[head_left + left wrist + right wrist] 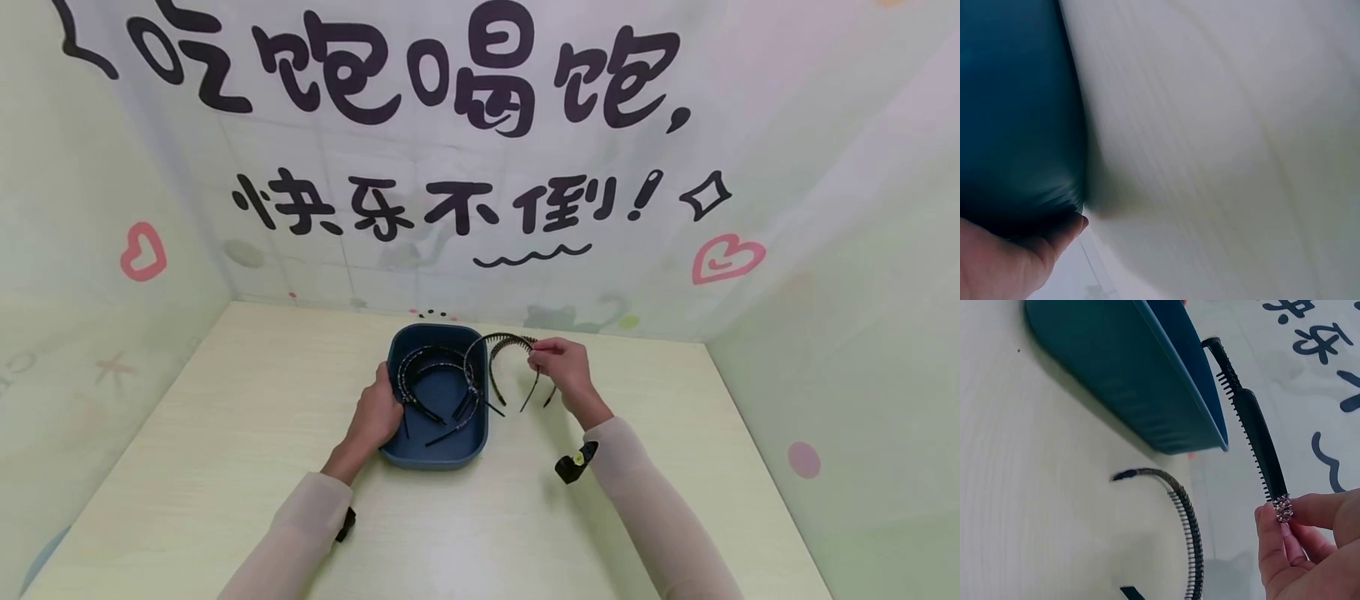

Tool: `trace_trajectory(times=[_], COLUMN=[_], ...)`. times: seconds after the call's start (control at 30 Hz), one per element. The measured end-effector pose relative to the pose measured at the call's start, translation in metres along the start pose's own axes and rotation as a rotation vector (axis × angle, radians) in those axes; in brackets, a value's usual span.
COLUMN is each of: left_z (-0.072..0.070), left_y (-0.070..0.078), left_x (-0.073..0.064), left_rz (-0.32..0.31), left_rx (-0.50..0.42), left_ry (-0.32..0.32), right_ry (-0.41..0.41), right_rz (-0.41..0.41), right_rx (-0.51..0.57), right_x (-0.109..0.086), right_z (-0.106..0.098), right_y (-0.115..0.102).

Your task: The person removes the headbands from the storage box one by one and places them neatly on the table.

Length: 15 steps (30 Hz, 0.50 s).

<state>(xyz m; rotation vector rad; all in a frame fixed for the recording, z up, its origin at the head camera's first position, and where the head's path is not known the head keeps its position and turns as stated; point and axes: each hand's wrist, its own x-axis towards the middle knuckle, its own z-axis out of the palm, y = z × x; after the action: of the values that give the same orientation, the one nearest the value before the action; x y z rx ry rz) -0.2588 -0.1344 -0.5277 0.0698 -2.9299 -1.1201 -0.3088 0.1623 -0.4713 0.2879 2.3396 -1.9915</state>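
A dark blue bin (438, 460) stands on the table with several dark headbands (435, 367) lying inside it. At the bin's left side, my left hand (375, 410) grips the wall; the left wrist view shows only part of that hand against a corner. My right hand (564, 365) pinches a black toothed headband (1260, 444) by a sparkly section, between thumb and fingers. This headband is raised and, in the head view, overlaps the bin's right rim. Below it, another toothed headband (1194, 544) rests on the table just right of the bin.
The pale wooden table (247, 417) extends on both sides of the bin. A printed wall hanging (450, 283) rises close behind, and side panels (847, 400) border the table left and right.
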Motion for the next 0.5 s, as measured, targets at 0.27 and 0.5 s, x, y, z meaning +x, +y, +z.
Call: trace_trajectory(times=[0.27, 0.5], left_z=[0.000, 0.001], left_y=[0.000, -0.001], left_x=[0.000, 0.000], left_rz=[-0.005, -0.005], left_rx=[-0.009, -0.016], left_ry=[-0.002, -0.006], right_ry=[0.043, 0.069], right_rz=[0.018, 0.036], right_rx=[0.019, 0.034], right_x=[0.010, 0.016], right_z=[-0.019, -0.032], right_y=[0.000, 0.001])
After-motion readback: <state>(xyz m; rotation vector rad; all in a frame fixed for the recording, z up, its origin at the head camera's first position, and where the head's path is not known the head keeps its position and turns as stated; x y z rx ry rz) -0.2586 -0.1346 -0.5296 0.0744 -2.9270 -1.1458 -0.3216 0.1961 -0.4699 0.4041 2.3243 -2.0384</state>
